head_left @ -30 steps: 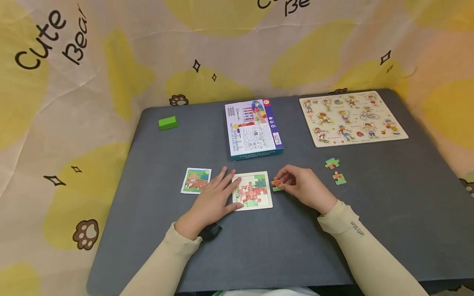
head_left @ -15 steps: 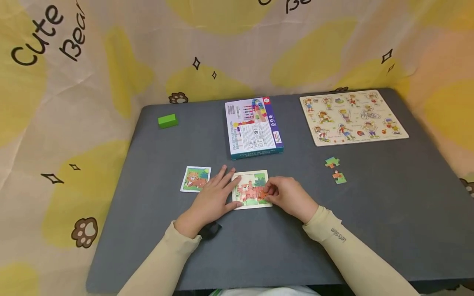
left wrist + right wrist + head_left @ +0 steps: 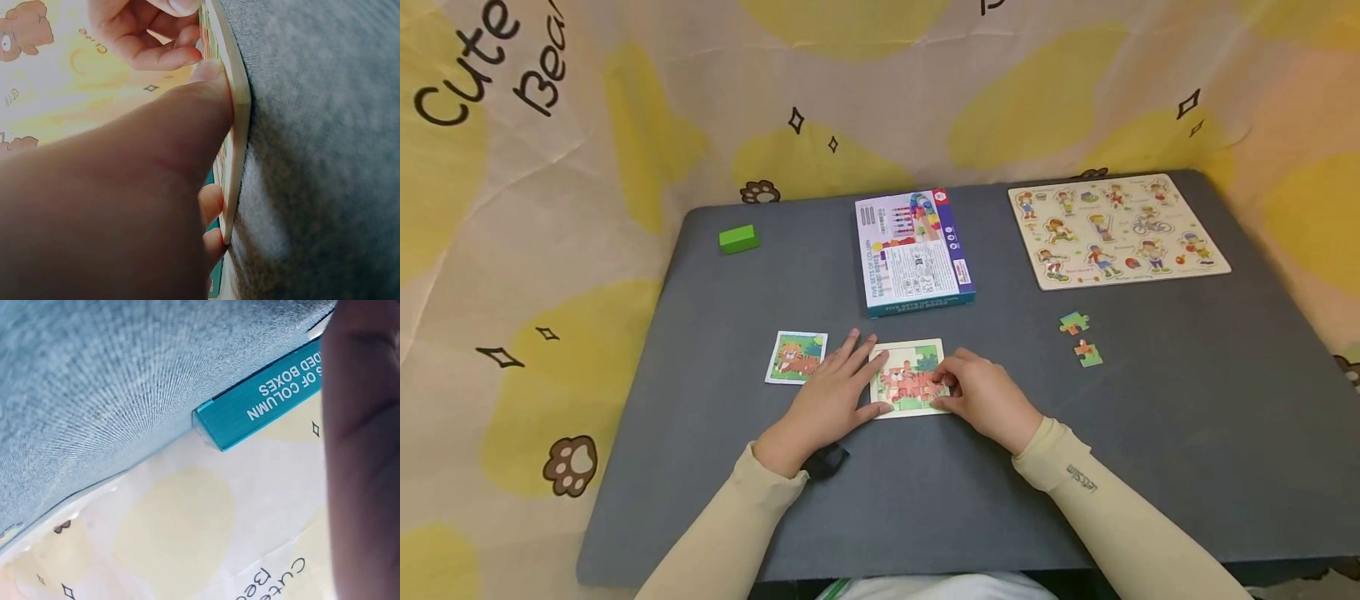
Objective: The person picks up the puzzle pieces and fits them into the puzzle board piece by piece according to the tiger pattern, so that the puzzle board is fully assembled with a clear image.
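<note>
A small square tiger jigsaw (image 3: 897, 358) in a pale wooden frame lies flat near the table's middle, partly filled. My left hand (image 3: 823, 404) is spread over its left side, with thumb and fingertips on the frame. At the lower right of the jigsaw, my right hand (image 3: 991, 402) pinches an orange puzzle piece (image 3: 938, 390) between thumb and fingers; they partly hide it. Under the left fingers, a tiger picture card (image 3: 795, 357) is partly covered. In the left wrist view, the thumb presses the frame's pale edge (image 3: 239, 125). The right wrist view hides the fingertips.
Two loose puzzle pieces, one upper (image 3: 1073, 322) and one lower (image 3: 1087, 353), lie to the right. Behind stand a bead-toy box (image 3: 913, 250), a green block (image 3: 739, 239) and a wooden board of figures (image 3: 1118, 233). A patterned cloth (image 3: 880, 92) hangs behind the table (image 3: 1187, 433).
My right hand has moved left, carrying the puzzle piece from beside the frame onto the jigsaw's lower right. The left hand stays in place. The head view has tilted slightly down.
</note>
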{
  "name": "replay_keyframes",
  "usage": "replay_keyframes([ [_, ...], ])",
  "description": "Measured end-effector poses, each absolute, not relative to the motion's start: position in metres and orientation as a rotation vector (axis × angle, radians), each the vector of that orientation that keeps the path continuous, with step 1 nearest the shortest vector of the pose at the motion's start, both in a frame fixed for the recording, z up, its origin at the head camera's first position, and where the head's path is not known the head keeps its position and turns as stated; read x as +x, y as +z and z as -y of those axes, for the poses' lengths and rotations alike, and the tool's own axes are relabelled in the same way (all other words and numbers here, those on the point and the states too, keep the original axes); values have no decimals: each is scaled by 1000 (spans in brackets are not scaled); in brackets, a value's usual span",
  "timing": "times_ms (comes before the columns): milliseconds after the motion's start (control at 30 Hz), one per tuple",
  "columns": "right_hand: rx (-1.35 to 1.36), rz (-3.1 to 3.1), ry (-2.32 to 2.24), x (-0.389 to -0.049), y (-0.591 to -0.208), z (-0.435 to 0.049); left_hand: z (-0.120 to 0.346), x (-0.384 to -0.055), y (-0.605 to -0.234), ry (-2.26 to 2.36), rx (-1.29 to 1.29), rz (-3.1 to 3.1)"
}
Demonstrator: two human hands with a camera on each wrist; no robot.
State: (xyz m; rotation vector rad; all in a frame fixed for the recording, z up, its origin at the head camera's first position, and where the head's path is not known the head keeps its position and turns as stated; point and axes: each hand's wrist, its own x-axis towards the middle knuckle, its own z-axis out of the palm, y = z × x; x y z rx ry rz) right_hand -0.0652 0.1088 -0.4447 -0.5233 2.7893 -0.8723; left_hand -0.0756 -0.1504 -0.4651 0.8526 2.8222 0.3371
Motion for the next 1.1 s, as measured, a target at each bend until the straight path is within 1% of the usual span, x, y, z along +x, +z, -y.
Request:
replay_keyframes([
  [333,-660,-2904,-724,-61,-444,-105,152,-76,-463,320,859,-2811],
  [467,-818,-2989,-569,-53,-444,-105,151,-76,-463,322,862,-2813],
  [600,-1036,-3074,-278,-36,-447,-106,151,-76,-463,332,870,-2813],
  [700,-1104,-3097,-107,-25,-450,-106,150,-78,-462,327,875,-2822],
  [800,-1057,-3078,-148,-22,-451,-109,150,-79,-460,318,877,-2825],
  [933,-897,-3001,-467,-30,-443,-121,151,-77,-460,326,861,-2808],
  [1000,-810,-2984,-591,-38,-438,-135,151,-76,-460,341,853,-2802],
  [1100,-655,-3046,-634,-53,-429,-165,150,-75,-462,345,845,-2799],
])
